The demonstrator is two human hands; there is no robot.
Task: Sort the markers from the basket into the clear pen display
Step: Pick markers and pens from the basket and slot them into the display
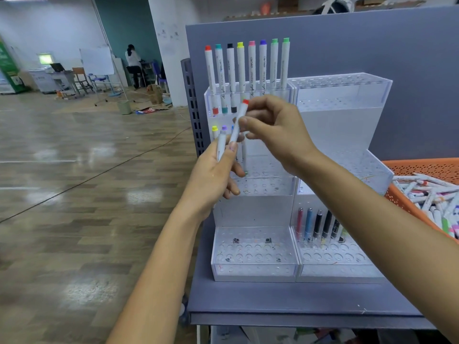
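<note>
My right hand (275, 135) pinches a white marker with a red cap (239, 121), held tilted in front of the clear pen display (255, 256). My left hand (213, 177) grips a white marker with a purple cap (221, 142) and touches the lower end of the red one. Several markers with coloured caps (248, 68) stand in the display's top tier. A yellow-capped marker (214, 131) stands in the middle tier behind my left hand. The orange basket (422, 167) at the right holds a heap of white markers (432, 194).
A second clear display (342, 100) stands to the right, with several dark and coloured pens (318, 224) in its bottom tier. Both stand on a grey shelf (285, 301) with a grey back panel. Open floor lies left; a person stands far back.
</note>
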